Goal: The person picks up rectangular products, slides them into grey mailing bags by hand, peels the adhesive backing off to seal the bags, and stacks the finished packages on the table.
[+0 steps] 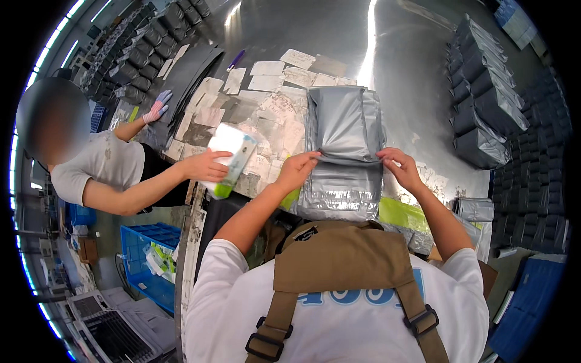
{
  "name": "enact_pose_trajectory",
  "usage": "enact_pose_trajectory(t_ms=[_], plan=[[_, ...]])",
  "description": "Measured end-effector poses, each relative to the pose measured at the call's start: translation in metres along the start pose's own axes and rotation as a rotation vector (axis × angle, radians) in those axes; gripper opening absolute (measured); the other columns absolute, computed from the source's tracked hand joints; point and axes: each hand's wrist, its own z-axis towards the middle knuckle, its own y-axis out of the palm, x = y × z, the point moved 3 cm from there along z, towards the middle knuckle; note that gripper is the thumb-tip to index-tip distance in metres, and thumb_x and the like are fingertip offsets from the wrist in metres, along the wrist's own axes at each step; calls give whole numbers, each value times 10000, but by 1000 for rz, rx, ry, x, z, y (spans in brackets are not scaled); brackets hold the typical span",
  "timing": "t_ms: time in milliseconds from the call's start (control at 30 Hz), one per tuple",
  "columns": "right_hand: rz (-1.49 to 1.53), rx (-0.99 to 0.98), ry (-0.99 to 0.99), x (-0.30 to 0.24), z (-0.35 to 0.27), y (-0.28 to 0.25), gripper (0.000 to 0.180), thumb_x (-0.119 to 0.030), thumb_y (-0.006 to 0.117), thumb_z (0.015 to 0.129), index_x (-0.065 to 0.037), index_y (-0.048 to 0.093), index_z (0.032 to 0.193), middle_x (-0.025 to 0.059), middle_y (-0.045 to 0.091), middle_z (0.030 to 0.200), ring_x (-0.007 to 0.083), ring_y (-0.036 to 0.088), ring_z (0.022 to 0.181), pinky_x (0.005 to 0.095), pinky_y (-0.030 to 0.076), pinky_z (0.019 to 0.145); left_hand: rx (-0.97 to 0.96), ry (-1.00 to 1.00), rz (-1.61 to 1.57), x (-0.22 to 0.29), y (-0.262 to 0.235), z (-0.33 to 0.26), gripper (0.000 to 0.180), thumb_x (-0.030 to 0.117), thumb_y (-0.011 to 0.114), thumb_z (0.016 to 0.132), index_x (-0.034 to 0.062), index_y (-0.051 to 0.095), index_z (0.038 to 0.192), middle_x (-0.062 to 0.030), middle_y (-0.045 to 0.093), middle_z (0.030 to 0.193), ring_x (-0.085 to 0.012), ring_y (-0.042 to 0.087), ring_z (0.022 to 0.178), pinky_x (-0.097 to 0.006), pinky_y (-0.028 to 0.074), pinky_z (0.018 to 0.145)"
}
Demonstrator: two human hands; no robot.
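Observation:
A pile of silver-grey plastic mailer bags [339, 196] lies on the metal table in front of me. The front edge of the top bag [345, 121] is lifted in a fold across the pile. My left hand [296, 171] is closed in a pinch on the left end of that edge. At the right end, my right hand [399, 166] pinches the same edge between thumb and fingers. Whether anything lies inside the bag cannot be made out. To my left, a co-worker's hand [216, 166] holds a white and green soft pack [235, 154] over the table.
Paper labels [266, 83] cover the metal tabletop [411, 66] beyond my left hand, near a purple pen [236, 59]. Filled grey bags [484, 91] stand in rows at the far right. A blue crate [136, 254] sits at lower left, below the co-worker's other, gloved hand [158, 107].

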Motion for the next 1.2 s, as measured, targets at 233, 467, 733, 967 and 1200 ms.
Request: enact_pose_trajectory(t_ms=[233, 467, 733, 967, 1200], plan=[[568, 259, 690, 28, 32, 39, 215, -238, 578, 970, -44, 615, 887, -22, 549, 687, 82, 513, 569, 224, 484, 508, 267, -474, -307, -22, 11, 33, 292, 180, 626, 926, 41, 579, 673, 62, 516, 607, -42, 393, 540, -257, 311, 504], [-554, 170, 319, 2, 55, 37, 263, -226, 616, 915, 13, 597, 1024, 118, 623, 777, 234, 662, 792, 371, 519, 677, 367, -379, 39, -29, 25, 45, 138, 141, 677, 860, 12, 643, 891, -74, 643, 748, -113, 563, 618, -276, 467, 610], [610, 251, 462, -35, 63, 28, 817, -396, 600, 942, 37, 185, 1496, 204, 306, 1512, 269, 348, 1375, 373, 330, 1106, 168, -160, -291, 24, 45, 58, 396, 3, 504, 957, -13, 511, 1353, -139, 517, 1390, -190, 514, 1259, -283, 415, 1025], [76, 249, 406, -73, -10, -177, 740, -99, 829, 670, -30, 494, 1326, 124, 577, 1266, 225, 536, 1180, 342, 430, 999, -149, 251, 303, 74, 104, 60, 521, 240, 652, 887, 45, 508, 1349, -183, 435, 1427, -405, 379, 1325, -488, 321, 1093], [-1030, 20, 198, -24, -107, -312, 758, -17, 776, 498, -73, 557, 1222, 129, 572, 1134, 363, 500, 1129, 411, 388, 972, -394, 143, 754, 22, 96, 12, 552, 294, 704, 796, 109, 561, 1296, -114, 431, 1450, -377, 289, 1382, -615, 261, 1075]])
